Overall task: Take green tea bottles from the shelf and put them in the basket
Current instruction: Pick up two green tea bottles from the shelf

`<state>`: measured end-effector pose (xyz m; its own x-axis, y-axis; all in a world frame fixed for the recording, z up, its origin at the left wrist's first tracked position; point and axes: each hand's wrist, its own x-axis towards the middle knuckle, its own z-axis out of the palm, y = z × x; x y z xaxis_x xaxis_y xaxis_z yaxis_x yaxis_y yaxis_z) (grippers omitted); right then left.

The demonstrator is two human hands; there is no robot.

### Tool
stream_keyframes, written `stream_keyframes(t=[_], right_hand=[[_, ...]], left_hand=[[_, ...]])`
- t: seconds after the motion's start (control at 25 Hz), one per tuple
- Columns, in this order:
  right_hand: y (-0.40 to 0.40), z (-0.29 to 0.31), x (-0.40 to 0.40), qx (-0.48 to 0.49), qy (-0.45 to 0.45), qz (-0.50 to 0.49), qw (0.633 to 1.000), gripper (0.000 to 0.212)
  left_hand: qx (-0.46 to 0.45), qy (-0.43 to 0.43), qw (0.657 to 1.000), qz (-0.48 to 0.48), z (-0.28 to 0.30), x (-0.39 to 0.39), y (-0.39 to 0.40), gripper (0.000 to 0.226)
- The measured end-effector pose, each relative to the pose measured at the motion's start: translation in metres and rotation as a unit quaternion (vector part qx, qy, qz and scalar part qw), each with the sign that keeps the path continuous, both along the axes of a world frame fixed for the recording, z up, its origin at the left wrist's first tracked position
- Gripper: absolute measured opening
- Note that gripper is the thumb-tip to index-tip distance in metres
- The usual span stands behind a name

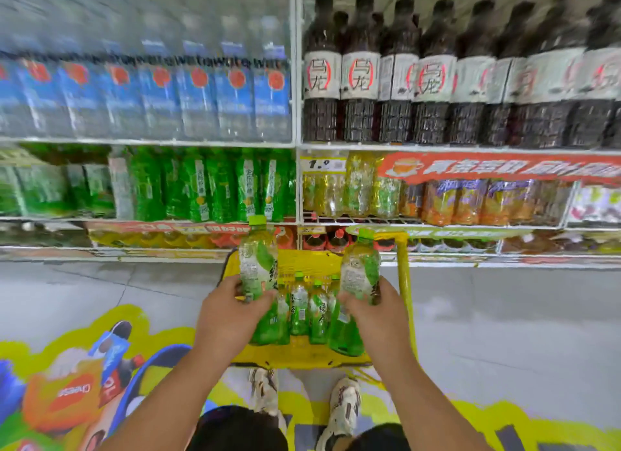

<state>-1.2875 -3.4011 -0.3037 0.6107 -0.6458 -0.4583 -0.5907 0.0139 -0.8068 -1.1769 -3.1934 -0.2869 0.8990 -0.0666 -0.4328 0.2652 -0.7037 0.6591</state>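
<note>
**Two bottles upright above the basket, drop straight down**

The shelf (295, 145) stood beyond both hands, its tiers packed with bottled drinks; a cluster of yellow-green tea bottles (349, 188) sat on the tier above and beyond the right hand. Below the hands, on the floor, lay the yellow basket (302, 356), its raised handle (403, 282) just outside the right hand. Several green tea bottles (309, 313) already stood upright inside it, filling the gap between the two grips.

The left hand (228, 316) had its fingers and thumb curled round the lower half of a green tea bottle (258, 259), cap up, long axis near vertical. The right hand (376, 313) gripped a second green tea bottle (359, 269) the same way, leaning slightly away from the body. Both bottles hung over the basket opening, the left one nearer its left wall, the right one near the handle side.

The relation that mattered was vertical: free basket floor lay directly under each grip, outside the standing bottles. Each hand seemed equally near its own slot. Lowering upright would probably serve, the main risk being a knock against the bottles already standing, or the right bottle catching the handle.
</note>
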Motion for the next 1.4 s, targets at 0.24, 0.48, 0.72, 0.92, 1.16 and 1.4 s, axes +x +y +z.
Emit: stream_keyframes(t=[0.24, 0.48, 0.72, 0.92, 1.16, 1.4], right_hand=[[-0.023, 0.128, 0.005, -0.015, -0.091, 0.037, 0.995, 0.062], [-0.037, 0.226, 0.002, -0.05, -0.163, 0.086, 0.982, 0.038], [-0.035, 0.273, 0.011, -0.053, -0.196, 0.148, 0.968, 0.047], [-0.001, 0.296, 0.037, -0.047, -0.213, 0.216, 0.952, 0.055], [0.073, 0.323, 0.07, -0.044, -0.249, 0.312, 0.916, 0.066], [0.195, 0.337, 0.111, -0.011, -0.272, 0.347, 0.898, 0.052]], left_hand=[[-0.081, -0.05, 0.995, 0.012, 0.116, -0.007, -0.008, 0.038], [-0.123, -0.117, 0.985, 0.019, 0.197, -0.011, -0.025, 0.05], [-0.142, -0.145, 0.978, 0.045, 0.243, -0.029, -0.023, 0.066], [-0.136, -0.156, 0.972, 0.111, 0.275, -0.044, 0.022, 0.06], [-0.152, -0.179, 0.949, 0.212, 0.305, -0.035, 0.108, 0.044], [-0.183, -0.195, 0.93, 0.252, 0.319, -0.026, 0.223, 0.024]])
